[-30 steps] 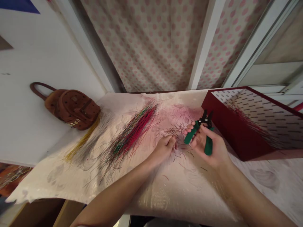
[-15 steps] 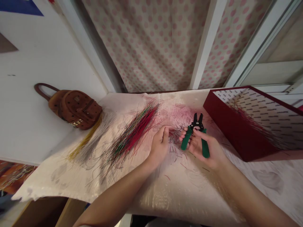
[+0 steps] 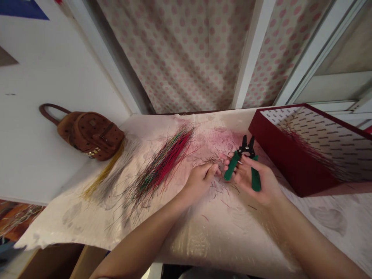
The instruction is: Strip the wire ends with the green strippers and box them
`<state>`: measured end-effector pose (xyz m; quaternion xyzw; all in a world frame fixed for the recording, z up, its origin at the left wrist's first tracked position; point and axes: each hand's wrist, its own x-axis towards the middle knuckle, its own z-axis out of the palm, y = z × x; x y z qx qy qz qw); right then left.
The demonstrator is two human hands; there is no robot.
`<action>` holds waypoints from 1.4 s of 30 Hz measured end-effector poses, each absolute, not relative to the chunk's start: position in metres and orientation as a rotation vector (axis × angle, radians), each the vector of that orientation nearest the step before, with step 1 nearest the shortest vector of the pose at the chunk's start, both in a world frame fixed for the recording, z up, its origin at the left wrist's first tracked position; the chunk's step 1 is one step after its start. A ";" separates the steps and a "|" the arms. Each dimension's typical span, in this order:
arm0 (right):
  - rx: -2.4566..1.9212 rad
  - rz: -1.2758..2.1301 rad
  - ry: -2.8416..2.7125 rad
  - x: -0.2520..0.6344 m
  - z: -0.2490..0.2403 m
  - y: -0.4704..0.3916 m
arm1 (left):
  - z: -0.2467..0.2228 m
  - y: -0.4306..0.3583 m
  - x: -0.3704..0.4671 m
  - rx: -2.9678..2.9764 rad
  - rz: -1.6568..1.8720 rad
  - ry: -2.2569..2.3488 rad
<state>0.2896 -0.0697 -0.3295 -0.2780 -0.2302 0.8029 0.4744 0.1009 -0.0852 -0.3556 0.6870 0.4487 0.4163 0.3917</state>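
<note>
Polka-dot curtains (image 3: 186, 58) hang at the far side, behind a table spread with a pale, wrinkled cover (image 3: 71, 223). We have our right hand (image 3: 244, 180) around green-handled pliers (image 3: 242, 150), whose handles and black tips stand spread apart, near the box on the right. Our left hand (image 3: 200, 178) is just beside them, its fingers drawn in narrow; we cannot tell whether a wire is pinched there.

Short snippets (image 3: 213, 159) lie scattered around and beyond our hands, so some trimming looks done. Plenty seems left: the red, green and dark wire bundle (image 3: 168, 159) lies slantwise across the middle of the table, left of our hands. Farther left we see grey strands (image 3: 117, 174) and yellow strands (image 3: 104, 174), apart from that bundle; whether they belong to the same work, we cannot tell.

On the right, the dark red box (image 3: 276, 159) is open, its white lining patterned, with a loose heap of long wires (image 3: 310, 149) inside, perhaps the finished ones. At the far left, a brown backpack (image 3: 93, 133) rests on the table; its contents are hidden from us.
</note>
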 end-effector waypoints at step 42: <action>-0.992 2.004 -1.111 0.268 -0.362 -0.092 | -0.346 -0.090 0.097 1.507 1.578 1.412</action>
